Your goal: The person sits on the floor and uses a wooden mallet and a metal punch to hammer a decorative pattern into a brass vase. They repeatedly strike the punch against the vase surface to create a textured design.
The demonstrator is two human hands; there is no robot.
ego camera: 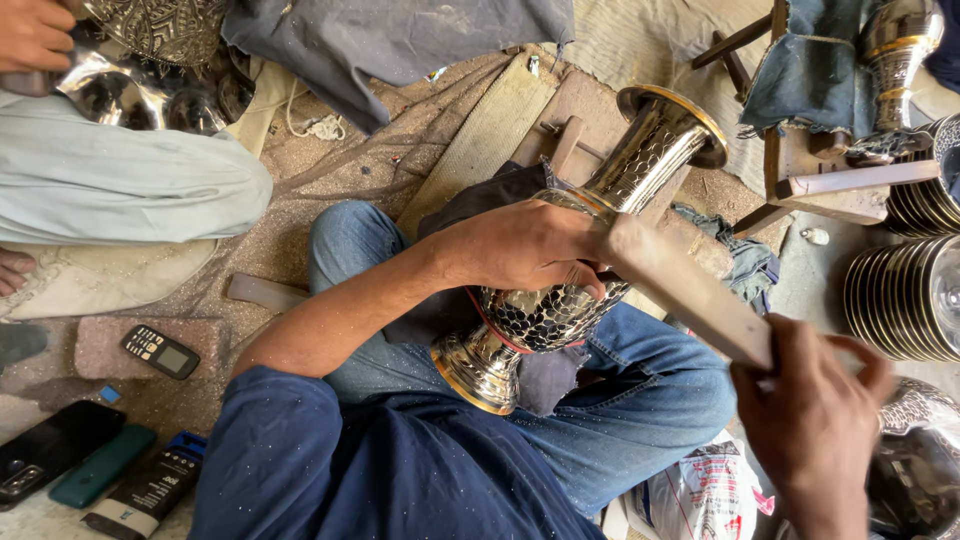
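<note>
Clamped over the belly of a hammered metal vase (560, 300), the left hand (525, 245) sat at the centre of the frame, fingers curled down across the dimpled silver surface and holding it against the lap. That vase lay tilted, its long axis running from the gold-rimmed foot at lower centre up to the flared mouth at upper right, where it rested on a wooden block (585, 110). Closed around the near end of a flat wooden mallet (680, 285), the right hand (815, 415) was at the lower right, slightly blurred. The mallet slanted up and left from that fist, its far end just beside the left hand's fingers and the vase's shoulder, so the vase lay up and to the left of the right hand. The left forearm crossed in from lower left over the jeans-clad knee. Another person's hand (30, 35) gripped shiny metalware at upper left. Phones (160, 350) lay at lower left; stacked metal plates (905, 295) stood at right.
</note>
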